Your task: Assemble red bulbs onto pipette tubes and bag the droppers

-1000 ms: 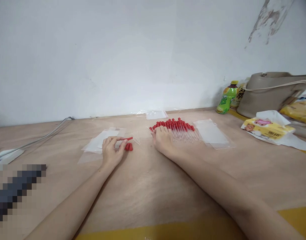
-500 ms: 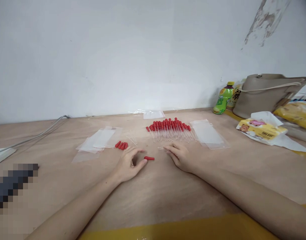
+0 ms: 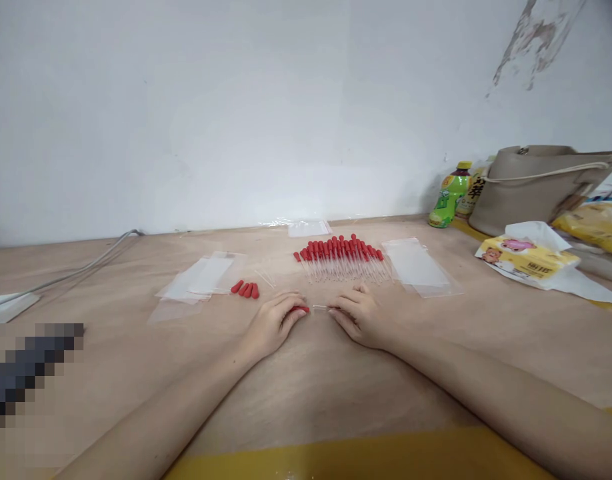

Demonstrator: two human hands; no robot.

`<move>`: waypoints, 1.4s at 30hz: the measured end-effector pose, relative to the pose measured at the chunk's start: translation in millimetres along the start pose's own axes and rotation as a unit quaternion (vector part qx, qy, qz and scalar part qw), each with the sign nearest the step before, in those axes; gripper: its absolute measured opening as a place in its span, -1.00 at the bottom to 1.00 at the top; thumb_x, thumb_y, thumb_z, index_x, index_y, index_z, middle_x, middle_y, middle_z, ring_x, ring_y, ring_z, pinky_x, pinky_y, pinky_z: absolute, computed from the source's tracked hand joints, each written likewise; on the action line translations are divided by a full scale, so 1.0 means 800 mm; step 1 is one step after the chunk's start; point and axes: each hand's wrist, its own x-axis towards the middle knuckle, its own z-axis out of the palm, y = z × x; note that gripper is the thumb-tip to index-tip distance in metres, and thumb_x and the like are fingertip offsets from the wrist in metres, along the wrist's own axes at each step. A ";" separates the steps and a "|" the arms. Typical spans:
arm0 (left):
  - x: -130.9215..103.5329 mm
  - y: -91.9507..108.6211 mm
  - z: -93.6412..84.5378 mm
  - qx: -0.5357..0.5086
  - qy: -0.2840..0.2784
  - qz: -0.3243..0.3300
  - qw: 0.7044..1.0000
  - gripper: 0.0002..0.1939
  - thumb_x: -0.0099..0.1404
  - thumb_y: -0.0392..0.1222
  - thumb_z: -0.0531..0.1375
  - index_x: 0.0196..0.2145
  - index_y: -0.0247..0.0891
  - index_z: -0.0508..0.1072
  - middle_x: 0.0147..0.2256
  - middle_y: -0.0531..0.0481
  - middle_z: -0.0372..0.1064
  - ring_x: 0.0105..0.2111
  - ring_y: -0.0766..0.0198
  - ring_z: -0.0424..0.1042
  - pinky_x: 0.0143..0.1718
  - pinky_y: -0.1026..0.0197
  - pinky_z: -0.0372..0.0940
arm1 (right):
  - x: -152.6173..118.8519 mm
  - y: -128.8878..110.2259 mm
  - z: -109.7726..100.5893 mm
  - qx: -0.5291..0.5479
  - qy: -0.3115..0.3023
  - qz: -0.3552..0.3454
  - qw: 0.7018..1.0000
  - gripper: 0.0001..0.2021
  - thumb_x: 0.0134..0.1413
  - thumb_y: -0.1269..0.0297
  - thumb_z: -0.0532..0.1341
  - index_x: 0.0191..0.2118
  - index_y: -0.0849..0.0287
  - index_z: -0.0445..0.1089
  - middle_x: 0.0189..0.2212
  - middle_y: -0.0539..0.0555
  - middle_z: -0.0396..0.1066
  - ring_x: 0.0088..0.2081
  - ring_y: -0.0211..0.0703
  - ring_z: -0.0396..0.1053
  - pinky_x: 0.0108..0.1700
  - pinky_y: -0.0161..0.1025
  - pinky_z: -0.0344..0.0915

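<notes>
My left hand (image 3: 279,323) is closed on a red rubber dropper bulb (image 3: 301,309), whose end shows past the fingertips. Facing it, my right hand (image 3: 359,317) pinches a thin clear glass tube (image 3: 319,307) that points left at the bulb. A small gap seems to separate tube and bulb. Beyond the hands lies a row of droppers with red bulbs (image 3: 339,248), their clear tubes toward me. Several loose red bulbs (image 3: 245,289) lie to the left of my left hand. Behind these are a few loose clear tubes (image 3: 266,276).
Clear plastic bags lie in a left pile (image 3: 199,280) and a right pile (image 3: 419,265). At the right stand a green bottle (image 3: 449,197) and a grey bag (image 3: 531,190), with a tissue pack (image 3: 529,257) in front. A grey cable (image 3: 86,267) runs along the left.
My left hand has closed around the red bulb that lay by its thumb and shifted right. The bulb and the tube in my right hand now lie nearly in line.
</notes>
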 end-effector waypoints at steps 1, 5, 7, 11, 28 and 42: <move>-0.001 0.002 -0.001 -0.005 -0.002 -0.007 1.000 -0.83 0.28 -0.21 0.03 -0.27 -0.26 0.39 -0.26 -0.05 0.40 -0.20 0.24 0.37 -0.15 0.17 0.26 | 0.000 -0.001 0.002 0.000 0.002 -0.002 1.000 -0.82 0.13 0.35 0.02 -0.28 0.19 0.36 -0.46 0.02 0.39 -0.39 -0.28 0.27 -0.26 -0.23 0.02; -0.005 0.008 -0.005 -0.019 -0.008 -0.027 0.999 -0.85 0.28 -0.22 0.03 -0.24 -0.24 0.36 -0.35 0.02 0.41 -0.36 0.31 0.39 -0.31 0.27 0.27 | 0.000 -0.005 0.004 0.005 0.002 -0.011 1.000 -0.81 0.14 0.35 0.01 -0.26 0.19 0.35 -0.44 0.02 0.39 -0.41 -0.30 0.26 -0.27 -0.24 0.01; -0.006 0.009 -0.005 -0.031 0.000 -0.033 0.999 -0.85 0.28 -0.22 0.03 -0.24 -0.24 0.36 -0.35 0.03 0.43 -0.36 0.32 0.40 -0.31 0.30 0.27 | 0.001 -0.007 0.002 0.005 0.000 -0.013 1.000 -0.81 0.14 0.35 0.00 -0.27 0.20 0.35 -0.46 0.01 0.38 -0.43 -0.31 0.25 -0.28 -0.24 0.00; -0.008 0.010 -0.002 -0.062 -0.002 -0.062 0.996 -0.81 0.26 -0.20 0.06 -0.19 -0.25 0.37 -0.33 0.02 0.44 -0.37 0.33 0.41 -0.33 0.33 0.29 | 0.005 -0.010 -0.003 0.009 -0.004 -0.024 1.000 -0.82 0.12 0.38 0.02 -0.30 0.20 0.36 -0.49 0.01 0.38 -0.45 -0.31 0.24 -0.30 -0.25 0.00; -0.010 0.019 -0.004 -0.020 -0.036 -0.031 0.999 -0.82 0.26 -0.19 0.06 -0.29 -0.25 0.44 -0.40 0.02 0.45 -0.42 0.33 0.41 -0.37 0.32 0.28 | 0.013 -0.009 -0.009 -0.050 -0.036 -0.063 0.996 -0.78 0.06 0.45 0.01 -0.37 0.18 0.41 -0.52 0.00 0.39 -0.51 -0.33 0.16 -0.35 -0.23 -0.13; -0.012 0.010 -0.001 -0.027 0.018 -0.011 0.999 -0.84 0.23 -0.20 0.10 -0.27 -0.22 0.45 -0.35 0.02 0.48 -0.40 0.32 0.45 -0.35 0.31 0.33 | 0.015 -0.016 -0.018 0.027 -0.104 0.051 0.993 -0.75 0.16 0.31 -0.01 -0.39 0.13 0.39 -0.54 -0.03 0.40 -0.49 -0.29 0.20 -0.32 -0.26 0.01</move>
